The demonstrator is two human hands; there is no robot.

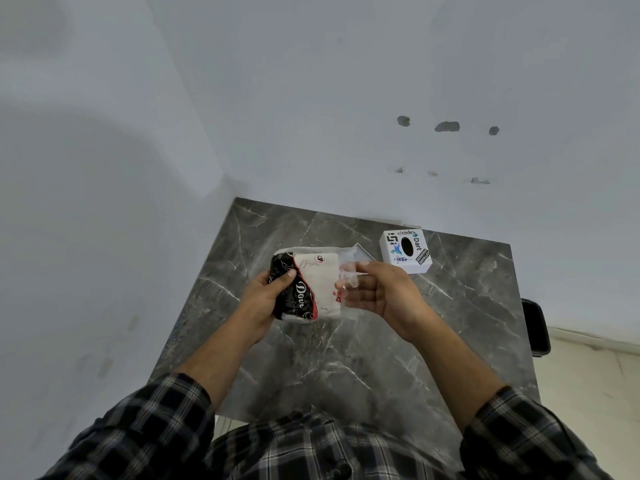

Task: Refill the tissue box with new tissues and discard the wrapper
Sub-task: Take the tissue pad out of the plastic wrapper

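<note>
Both forearms reach forward, left hand (268, 292) curled in a grip, right hand (384, 296) pinching with fingertips.

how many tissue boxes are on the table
1. The white tissue box with stickers stands at the table's far right, beyond the right hand. The wrapped tissue pack is held in both hands, not a box.
</note>
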